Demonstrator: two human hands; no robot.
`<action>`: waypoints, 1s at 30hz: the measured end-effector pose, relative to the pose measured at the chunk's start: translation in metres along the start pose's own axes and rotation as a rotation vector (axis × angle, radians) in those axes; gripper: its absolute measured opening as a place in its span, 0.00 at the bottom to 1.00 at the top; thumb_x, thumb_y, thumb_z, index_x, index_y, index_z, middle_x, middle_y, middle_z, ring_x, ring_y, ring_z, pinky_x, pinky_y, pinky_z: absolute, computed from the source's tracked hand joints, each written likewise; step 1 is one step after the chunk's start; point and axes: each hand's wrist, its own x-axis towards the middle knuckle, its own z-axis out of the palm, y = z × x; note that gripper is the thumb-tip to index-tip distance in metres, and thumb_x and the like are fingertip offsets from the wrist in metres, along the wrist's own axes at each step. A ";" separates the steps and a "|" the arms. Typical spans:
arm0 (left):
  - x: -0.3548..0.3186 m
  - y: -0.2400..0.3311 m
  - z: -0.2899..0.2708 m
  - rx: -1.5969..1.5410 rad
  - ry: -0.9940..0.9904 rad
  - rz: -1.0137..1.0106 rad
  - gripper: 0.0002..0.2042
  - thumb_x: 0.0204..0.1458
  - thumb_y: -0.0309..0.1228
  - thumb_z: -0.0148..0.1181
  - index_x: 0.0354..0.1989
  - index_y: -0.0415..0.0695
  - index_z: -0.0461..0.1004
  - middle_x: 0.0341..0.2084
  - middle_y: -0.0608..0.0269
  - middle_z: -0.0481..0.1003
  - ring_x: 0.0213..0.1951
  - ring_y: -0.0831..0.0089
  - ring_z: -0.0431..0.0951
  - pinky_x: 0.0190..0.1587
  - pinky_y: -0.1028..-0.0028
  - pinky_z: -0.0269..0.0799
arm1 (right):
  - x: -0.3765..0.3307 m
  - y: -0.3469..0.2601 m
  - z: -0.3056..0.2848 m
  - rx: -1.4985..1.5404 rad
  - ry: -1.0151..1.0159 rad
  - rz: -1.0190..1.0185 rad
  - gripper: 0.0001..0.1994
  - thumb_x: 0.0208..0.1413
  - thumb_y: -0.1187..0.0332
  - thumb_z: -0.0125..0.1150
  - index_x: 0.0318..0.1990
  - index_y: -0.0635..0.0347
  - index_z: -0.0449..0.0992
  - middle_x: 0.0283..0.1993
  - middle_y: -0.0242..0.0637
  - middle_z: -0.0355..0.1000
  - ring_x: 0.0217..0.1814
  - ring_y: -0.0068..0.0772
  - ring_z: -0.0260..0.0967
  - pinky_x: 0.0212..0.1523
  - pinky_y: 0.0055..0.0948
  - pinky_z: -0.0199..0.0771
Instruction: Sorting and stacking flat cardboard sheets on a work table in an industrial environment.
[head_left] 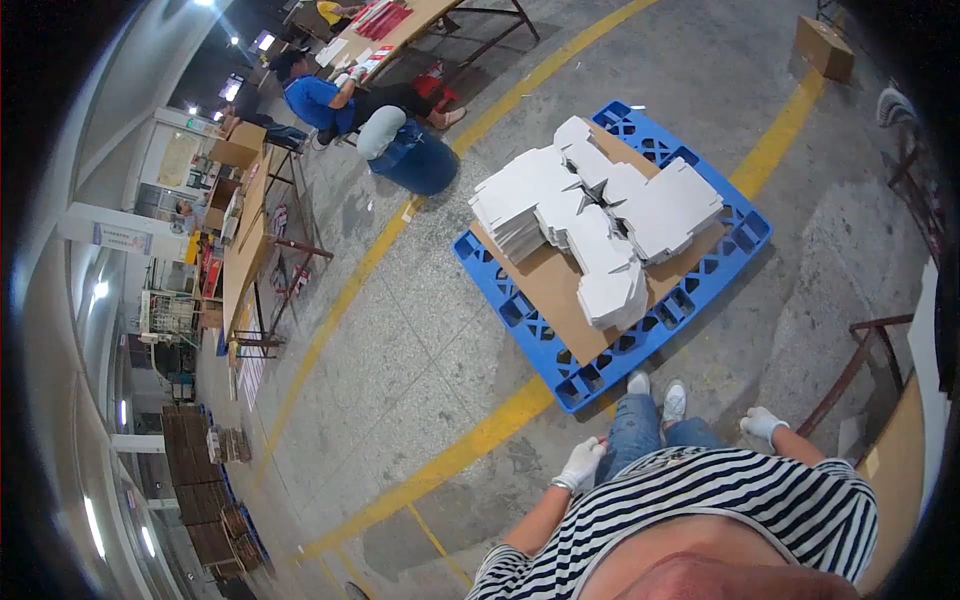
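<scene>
My left hand [583,463], in a white glove, hangs beside my jeans with its fingers curled in and nothing visible in it. On the other side, my right hand [763,424], gloved too, is held away from my body near a brown metal table leg. Its fingers are also curled, with nothing seen in them. In front of my feet lies a blue plastic pallet [745,232]. A brown cardboard sheet [583,340] covers much of it. Stacks of flat white die-cut card blanks [600,215] stand on that sheet, apart from both hands.
A blue barrel [425,165] with a pale bundle on top stands beyond the pallet. Past it, a person in blue [318,100] sits at a long table [410,25]. One cardboard box [824,48] rests at the far right. A table edge [895,465] is close on my right.
</scene>
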 end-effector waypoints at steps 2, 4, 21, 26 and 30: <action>-0.014 0.006 -0.015 -0.134 0.027 -0.084 0.20 0.57 0.38 0.46 0.56 0.44 0.66 0.48 0.63 0.73 0.42 0.74 0.74 0.45 0.72 0.67 | -0.003 -0.014 0.004 0.043 -0.103 0.021 0.22 0.45 0.56 0.53 0.43 0.65 0.76 0.47 0.58 0.71 0.52 0.54 0.68 0.52 0.41 0.67; 0.030 0.050 -0.036 -0.285 0.074 -0.122 0.19 0.56 0.38 0.46 0.54 0.43 0.67 0.47 0.64 0.73 0.41 0.75 0.73 0.43 0.73 0.67 | 0.026 -0.040 -0.055 0.013 -0.073 -0.018 0.22 0.45 0.58 0.53 0.43 0.64 0.76 0.45 0.56 0.72 0.50 0.52 0.70 0.50 0.39 0.68; 0.255 0.101 -0.218 -0.149 0.350 -0.059 0.22 0.54 0.44 0.49 0.44 0.35 0.72 0.36 0.46 0.77 0.42 0.56 0.76 0.46 0.67 0.67 | 0.154 -0.166 -0.125 0.069 -0.095 -0.126 0.22 0.48 0.55 0.56 0.44 0.64 0.74 0.43 0.55 0.72 0.48 0.51 0.70 0.48 0.37 0.67; 0.335 0.109 -0.225 -0.078 0.394 -0.103 0.30 0.53 0.50 0.49 0.49 0.30 0.69 0.46 0.39 0.72 0.51 0.51 0.71 0.53 0.67 0.64 | 0.299 -0.244 -0.165 0.187 0.188 -0.472 0.35 0.50 0.52 0.57 0.60 0.68 0.59 0.55 0.57 0.65 0.58 0.53 0.63 0.57 0.37 0.62; 0.420 0.132 -0.227 -0.171 0.456 0.047 0.41 0.50 0.55 0.51 0.56 0.22 0.58 0.51 0.30 0.66 0.58 0.49 0.65 0.58 0.66 0.60 | 0.441 -0.322 -0.207 0.232 0.333 -0.512 0.43 0.53 0.45 0.53 0.67 0.67 0.45 0.62 0.58 0.59 0.63 0.51 0.59 0.61 0.36 0.58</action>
